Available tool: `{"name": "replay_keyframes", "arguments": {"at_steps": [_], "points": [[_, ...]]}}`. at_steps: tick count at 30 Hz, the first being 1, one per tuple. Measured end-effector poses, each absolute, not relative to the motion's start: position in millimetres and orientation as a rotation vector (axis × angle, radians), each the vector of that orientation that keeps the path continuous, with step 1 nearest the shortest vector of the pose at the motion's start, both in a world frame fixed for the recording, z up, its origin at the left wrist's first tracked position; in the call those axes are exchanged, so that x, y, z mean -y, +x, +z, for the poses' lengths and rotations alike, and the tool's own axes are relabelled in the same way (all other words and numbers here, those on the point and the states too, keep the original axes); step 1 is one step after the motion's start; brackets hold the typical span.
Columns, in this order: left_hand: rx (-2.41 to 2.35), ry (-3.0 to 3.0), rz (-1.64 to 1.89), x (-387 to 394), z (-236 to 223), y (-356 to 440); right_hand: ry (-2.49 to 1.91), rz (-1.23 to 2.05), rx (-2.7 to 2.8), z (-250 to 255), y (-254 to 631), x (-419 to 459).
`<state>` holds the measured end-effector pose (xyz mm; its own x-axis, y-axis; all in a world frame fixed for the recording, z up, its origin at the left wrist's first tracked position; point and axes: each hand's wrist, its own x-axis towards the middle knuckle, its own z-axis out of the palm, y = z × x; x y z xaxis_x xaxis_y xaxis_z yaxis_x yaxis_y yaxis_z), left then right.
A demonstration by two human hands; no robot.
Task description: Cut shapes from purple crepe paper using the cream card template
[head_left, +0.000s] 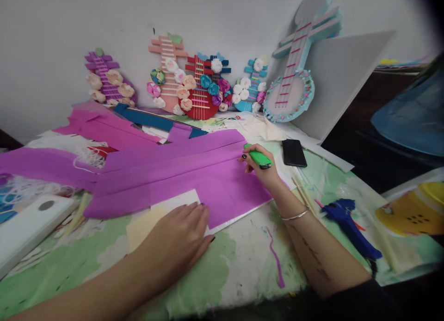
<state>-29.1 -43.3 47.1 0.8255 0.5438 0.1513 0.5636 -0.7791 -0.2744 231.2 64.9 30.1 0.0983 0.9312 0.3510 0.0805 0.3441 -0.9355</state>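
A wide sheet of purple paper (166, 173), creased along its length, is spread over the table on top of a white board (225, 225). My left hand (187, 228) lies flat with its fingers stretched out, pressing on a white card (176, 200) at the paper's near edge. Gripped in my right hand (265, 166) is a green utility knife (257, 157) with a black end. That hand rests over the right part of the purple paper. The knife's blade is too small to make out.
Decorated toy guitars (199, 87) lean against the wall. A black phone (294, 153), a blue glue gun (352, 228) and a yellow container (412, 210) are at the right. At the left lie pink paper (104, 126), white shreds (45, 187) and a white box-like object (34, 228).
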Motion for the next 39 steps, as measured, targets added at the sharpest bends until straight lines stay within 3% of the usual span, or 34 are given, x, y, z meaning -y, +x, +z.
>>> {"name": "replay_keyframes", "arguments": {"at_steps": [6, 19, 26, 30, 34, 39], "points": [[0.534, -2.77, -0.349, 1.5, 17.3, 3.8, -1.005, 0.878, 1.4, 49.6, 228.0, -49.8], [0.358, -2.656, -0.88, -3.6, 7.9, 3.7, -1.249, 0.474, 1.49, 64.2, 238.9, -43.8], [0.378, -2.641, -0.925, -2.8, 10.0, 3.7, -1.805, 0.1, 2.027, 87.2, 270.3, -20.7], [0.349, -2.622, -0.941, -2.4, 12.7, 4.6, -2.084, 0.162, 2.293, 72.9, 297.0, -7.1], [0.313, -2.651, -0.887, -2.6, 10.7, 2.4, -2.21, 0.19, 2.278, 60.3, 308.1, 8.2], [0.348, -2.653, -0.826, -1.9, 7.3, -0.5, -2.502, -0.047, 2.055, 61.0, 300.1, 42.0]]}}
